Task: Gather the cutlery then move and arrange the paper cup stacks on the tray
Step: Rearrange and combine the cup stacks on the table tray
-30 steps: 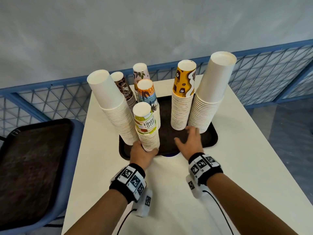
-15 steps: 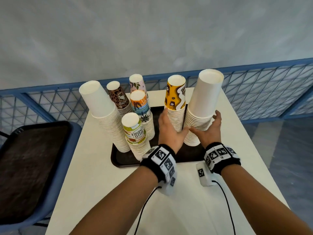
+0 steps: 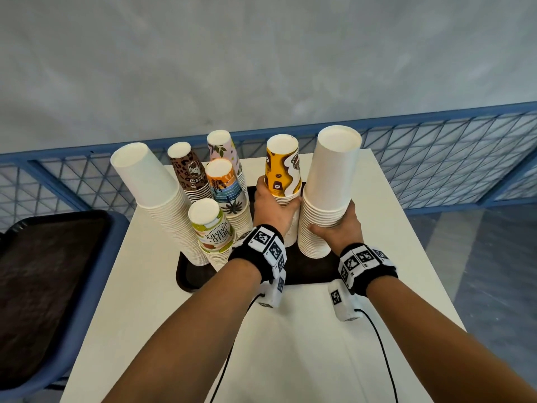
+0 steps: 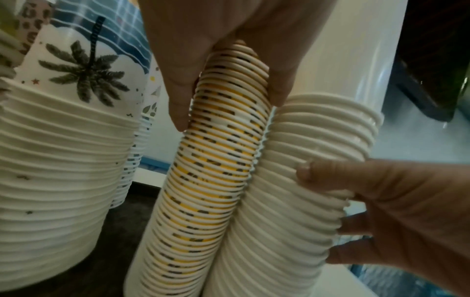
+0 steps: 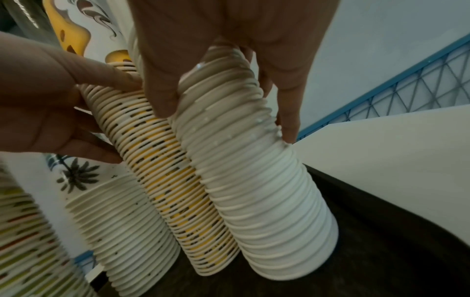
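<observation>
Several upside-down paper cup stacks stand on a dark tray (image 3: 186, 274) on the white table. My left hand (image 3: 274, 206) grips the yellow patterned stack (image 3: 282, 167) (image 4: 216, 160) (image 5: 152, 152) around its middle. My right hand (image 3: 337, 225) grips the tall plain white stack (image 3: 328, 181) (image 5: 249, 170) (image 4: 300, 191) just right of it. The two stacks touch side by side. On the tray's left stand another plain white stack (image 3: 162, 199), a leopard-print stack (image 3: 189, 173), a leaf-print stack (image 3: 223, 146), a palm-print stack (image 3: 229, 193) and a "Hello Summer" stack (image 3: 212, 231). No cutlery shows.
A second dark tray (image 3: 49, 274) lies on a blue chair to the left of the table. A blue mesh railing (image 3: 436, 158) runs behind the table. Bare white tabletop (image 3: 290, 344) spreads in front of the tray, crossed by two black wrist cables.
Both hands rose from the tray's front edge. The left left the "Hello Summer" stack and took hold of the yellow stack; the right closed round the tall white stack.
</observation>
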A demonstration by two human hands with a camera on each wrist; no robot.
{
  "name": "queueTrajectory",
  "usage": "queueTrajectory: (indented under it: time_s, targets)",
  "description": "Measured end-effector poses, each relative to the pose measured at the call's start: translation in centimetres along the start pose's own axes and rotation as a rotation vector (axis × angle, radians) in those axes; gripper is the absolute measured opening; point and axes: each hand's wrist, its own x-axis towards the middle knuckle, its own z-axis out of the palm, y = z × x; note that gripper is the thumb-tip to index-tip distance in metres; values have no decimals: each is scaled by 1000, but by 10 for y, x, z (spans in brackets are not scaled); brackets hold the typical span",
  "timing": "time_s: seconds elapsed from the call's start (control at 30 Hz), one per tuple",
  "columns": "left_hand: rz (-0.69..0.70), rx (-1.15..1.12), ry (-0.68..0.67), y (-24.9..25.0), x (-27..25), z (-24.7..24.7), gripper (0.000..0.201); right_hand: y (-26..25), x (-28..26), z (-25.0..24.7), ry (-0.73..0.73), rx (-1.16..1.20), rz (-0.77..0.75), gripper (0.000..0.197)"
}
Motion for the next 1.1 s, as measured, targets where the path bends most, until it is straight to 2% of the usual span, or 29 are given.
queueTrajectory:
  time_s: [0.17,0.3,0.57,0.83,1.0,1.1]
  targets:
    - [15,0,68,-18,-16,-13,83,-3,-17,2,-82,22,-1,96]
    - [15,-9,70,-25,-25,-25,87,-9,-29,5,-124,51,-4,92]
    - [36,-13,30,-21,-36,-34,77,-8,-31,6,-154,57,-5,95]
    - [-7,-7,191,-35,-35,-31,82,-8,-34,18,-226,68,-13,100]
    - [2,-6,164,-37,-35,-34,85,-9,-36,17,-223,82,-25,100]
    - [-47,-49,111,-40,-36,-34,88,-9,-37,14,-241,57,-8,102]
